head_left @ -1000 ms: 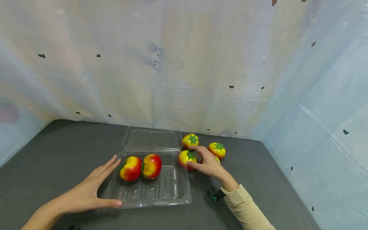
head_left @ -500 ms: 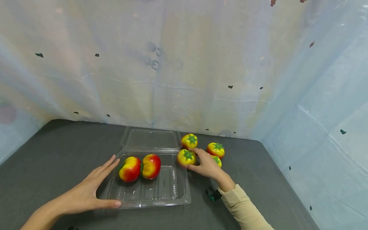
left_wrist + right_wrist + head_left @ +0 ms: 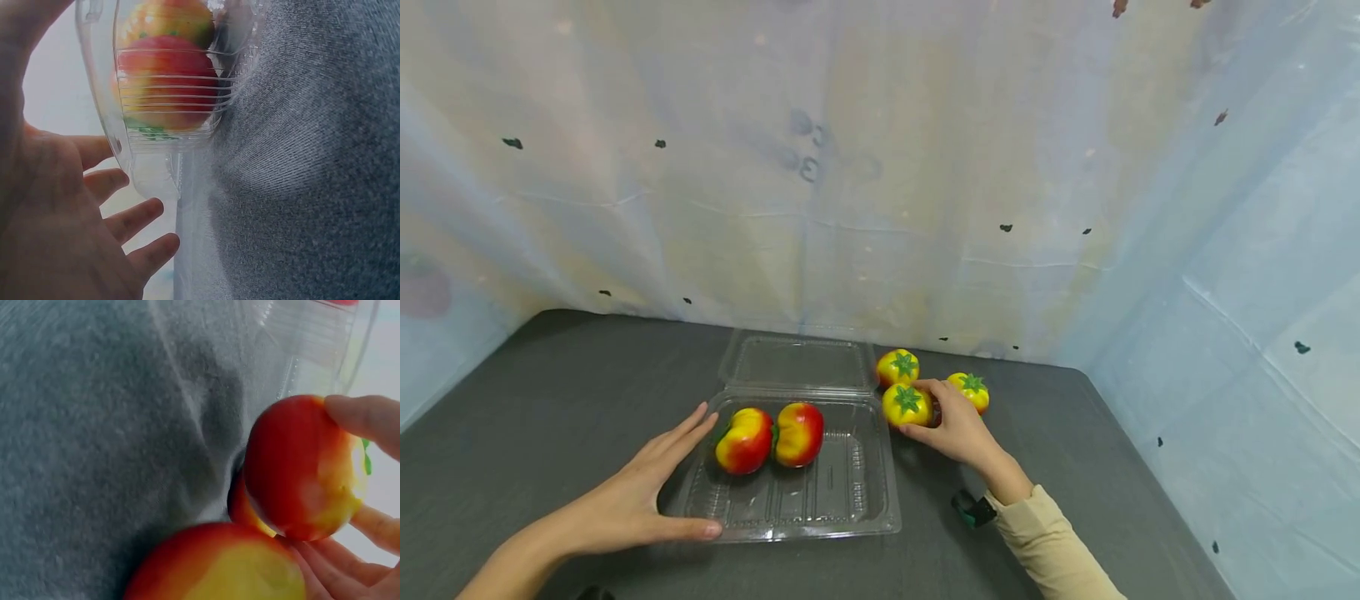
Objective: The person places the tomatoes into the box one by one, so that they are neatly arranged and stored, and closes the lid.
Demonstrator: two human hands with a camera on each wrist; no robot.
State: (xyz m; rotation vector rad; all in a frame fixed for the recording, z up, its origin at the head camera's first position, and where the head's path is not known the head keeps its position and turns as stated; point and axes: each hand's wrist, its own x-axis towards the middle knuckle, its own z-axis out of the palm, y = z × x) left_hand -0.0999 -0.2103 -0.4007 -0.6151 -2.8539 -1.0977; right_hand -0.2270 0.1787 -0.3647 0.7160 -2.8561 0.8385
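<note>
My right hand (image 3: pixel 955 427) pinches a red-and-yellow tomato (image 3: pixel 907 406) with a green star-shaped calyx, just beyond the right rim of a clear plastic clamshell box (image 3: pixel 827 529). In the right wrist view the thumb lies on one side of the gripped tomato (image 3: pixel 300 469) and the fingers on the other. My left hand (image 3: pixel 632 500) is spread along the box's left side, thumb at the front corner; in the left wrist view its fingers (image 3: pixel 134 220) are extended by the rim. Two tomatoes lie on their sides in the box, a left one (image 3: pixel 744 442) and a right one (image 3: pixel 799 434).
Another tomato (image 3: pixel 898 367) sits behind the held one, and one (image 3: pixel 970 392) lies beyond my right hand. The box's lid (image 3: pixel 801 362) lies flipped back toward the pale plastic sheet (image 3: pixel 880 208). The dark table (image 3: pixel 1112 483) extends right, with a sheet on that side too.
My right hand has closed around the tomato beside the box and shifted it slightly right and away. Another tomato beside that hand is now mostly hidden. My left hand stays put.
</note>
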